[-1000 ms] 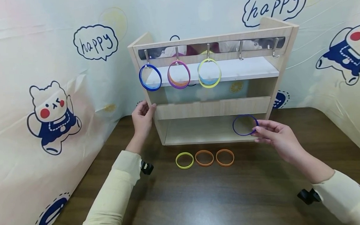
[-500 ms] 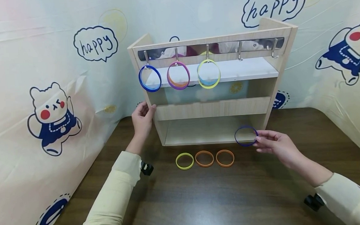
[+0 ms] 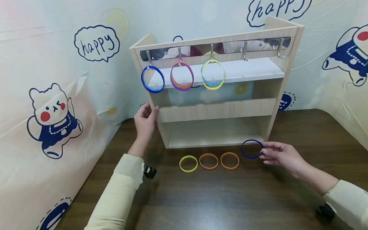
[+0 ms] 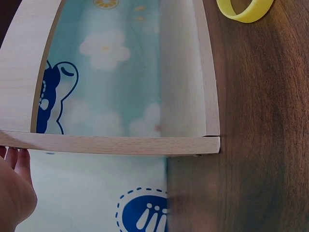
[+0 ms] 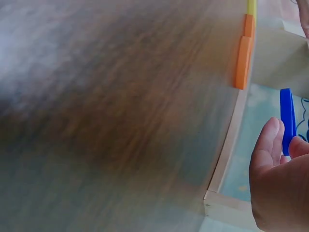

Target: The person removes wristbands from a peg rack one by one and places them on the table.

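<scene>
My right hand (image 3: pixel 284 157) pinches a thin blue wristband (image 3: pixel 251 157) at its right side, between thumb and fingers, low over the table by the shelf's front right corner. In the right wrist view the same blue wristband (image 5: pixel 287 116) shows edge-on at the fingertips. My left hand (image 3: pixel 145 122) grips the left side panel of a small wooden shelf (image 3: pixel 217 110), thumb on the front edge and fingers partly hidden behind. In front of the shelf lie a yellow wristband (image 3: pixel 189 171) and two orange ones, the left orange wristband (image 3: pixel 209 169) and the right orange wristband (image 3: pixel 230 169), in a row.
Along the shelf's top runs a metal strip with several hooks. Blue wristbands (image 3: pixel 154 92), a purple wristband (image 3: pixel 183 90) with orange behind, and a yellow wristband (image 3: pixel 214 88) with light blue behind hang on the left three. Two right hooks, including one hook (image 3: pixel 245 52), are bare.
My right hand has lowered the blue wristband from before the shelf's bottom compartment to just over the table, beside the right orange wristband. The left hand keeps its place.
</scene>
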### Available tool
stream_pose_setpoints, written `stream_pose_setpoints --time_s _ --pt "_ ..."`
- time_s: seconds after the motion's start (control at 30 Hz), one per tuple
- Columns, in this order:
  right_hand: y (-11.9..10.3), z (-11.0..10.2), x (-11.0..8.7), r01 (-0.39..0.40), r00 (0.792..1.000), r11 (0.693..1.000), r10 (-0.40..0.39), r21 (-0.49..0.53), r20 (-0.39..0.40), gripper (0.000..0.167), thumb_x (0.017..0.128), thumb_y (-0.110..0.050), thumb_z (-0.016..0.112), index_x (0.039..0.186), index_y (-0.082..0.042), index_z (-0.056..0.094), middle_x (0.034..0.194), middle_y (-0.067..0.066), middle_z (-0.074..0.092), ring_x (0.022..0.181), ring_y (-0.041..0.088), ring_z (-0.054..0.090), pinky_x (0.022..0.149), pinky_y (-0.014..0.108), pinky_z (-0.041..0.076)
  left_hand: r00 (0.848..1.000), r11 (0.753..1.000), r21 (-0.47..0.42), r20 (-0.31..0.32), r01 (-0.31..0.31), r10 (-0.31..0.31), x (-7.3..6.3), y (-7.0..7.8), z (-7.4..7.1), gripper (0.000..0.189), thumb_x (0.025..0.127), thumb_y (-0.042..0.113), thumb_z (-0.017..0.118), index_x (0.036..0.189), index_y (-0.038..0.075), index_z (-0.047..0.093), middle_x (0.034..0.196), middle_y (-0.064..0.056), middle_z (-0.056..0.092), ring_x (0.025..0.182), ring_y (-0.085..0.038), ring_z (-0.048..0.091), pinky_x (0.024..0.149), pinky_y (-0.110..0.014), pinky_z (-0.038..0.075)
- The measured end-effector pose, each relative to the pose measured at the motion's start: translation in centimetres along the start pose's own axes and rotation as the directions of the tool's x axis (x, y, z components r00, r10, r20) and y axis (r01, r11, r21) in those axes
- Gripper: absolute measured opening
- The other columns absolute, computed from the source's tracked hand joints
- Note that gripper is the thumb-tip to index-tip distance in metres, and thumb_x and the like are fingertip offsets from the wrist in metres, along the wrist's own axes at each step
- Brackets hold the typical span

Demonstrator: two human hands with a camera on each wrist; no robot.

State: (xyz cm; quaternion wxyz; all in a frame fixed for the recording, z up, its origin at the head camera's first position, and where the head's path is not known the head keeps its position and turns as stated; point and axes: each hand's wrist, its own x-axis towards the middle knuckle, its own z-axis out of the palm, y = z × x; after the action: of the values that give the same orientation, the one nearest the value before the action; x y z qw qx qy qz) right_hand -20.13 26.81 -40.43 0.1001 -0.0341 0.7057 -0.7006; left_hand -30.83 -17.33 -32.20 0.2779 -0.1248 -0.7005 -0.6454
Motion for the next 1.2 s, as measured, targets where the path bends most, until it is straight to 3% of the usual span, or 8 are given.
stream_pose_setpoints --time_s 0.3,0.63,0.87,1.07,1.2 --pt "1.2 -0.4 0.1 -0.038 0.999 0.998 0.039 -0.056 0.009 0.05 0.099 -0.007 0.056 0.135 0.02 0.035 0.106 0.017 0.067 0.091 0.019 0.069 0.079 0.034 0.056 1.0 1.0 -0.013 0.007 -0.007 0.007 0.0 -0.1 0.1 0.033 0.092 0.011 0.066 0.118 -0.01 0.062 0.116 -0.026 0.063 0.096 -0.019 0.064 0.085 -0.028 0.053" --pt "1.8 -0.8 -0.1 -0.087 0.996 0.993 0.09 -0.083 0.029 0.05 0.099 -0.007 0.054 0.136 0.019 0.034 0.11 0.017 0.065 0.095 0.018 0.068 0.081 0.037 0.055 1.0 1.0 -0.016 0.001 -0.013 0.013 0.0 -0.2 0.0 0.033 0.092 0.01 0.066 0.117 -0.01 0.062 0.115 -0.026 0.063 0.092 -0.015 0.063 0.082 -0.025 0.053" --pt "2.2 -0.7 0.0 -0.112 0.992 0.991 0.116 -0.075 0.046 0.049 0.099 -0.007 0.055 0.134 0.021 0.035 0.105 0.014 0.067 0.095 0.019 0.068 0.08 0.036 0.056 1.0 1.0 -0.015 -0.01 -0.014 0.014 0.1 -0.1 0.0 0.031 0.091 0.01 0.067 0.116 -0.008 0.064 0.112 -0.019 0.066 0.092 -0.015 0.063 0.081 -0.025 0.053" --pt "2.4 -0.3 0.0 -0.131 0.99 0.986 0.136 -0.102 0.044 0.049 0.098 -0.008 0.057 0.133 0.02 0.037 0.104 0.013 0.067 0.094 0.019 0.068 0.078 0.035 0.056 0.999 0.999 -0.026 0.009 -0.037 0.038 0.2 -0.3 0.0 0.034 0.092 0.006 0.065 0.118 -0.015 0.059 0.115 -0.033 0.06 0.092 -0.011 0.063 0.081 -0.023 0.052" --pt "2.5 -0.1 0.0 -0.137 0.989 0.984 0.143 -0.111 0.046 0.048 0.097 -0.007 0.058 0.131 0.021 0.039 0.101 0.013 0.068 0.092 0.019 0.068 0.077 0.034 0.056 0.999 0.999 -0.031 0.012 -0.042 0.042 0.3 -0.3 0.0 0.034 0.092 0.005 0.065 0.118 -0.016 0.059 0.116 -0.035 0.059 0.091 -0.01 0.063 0.081 -0.023 0.052"
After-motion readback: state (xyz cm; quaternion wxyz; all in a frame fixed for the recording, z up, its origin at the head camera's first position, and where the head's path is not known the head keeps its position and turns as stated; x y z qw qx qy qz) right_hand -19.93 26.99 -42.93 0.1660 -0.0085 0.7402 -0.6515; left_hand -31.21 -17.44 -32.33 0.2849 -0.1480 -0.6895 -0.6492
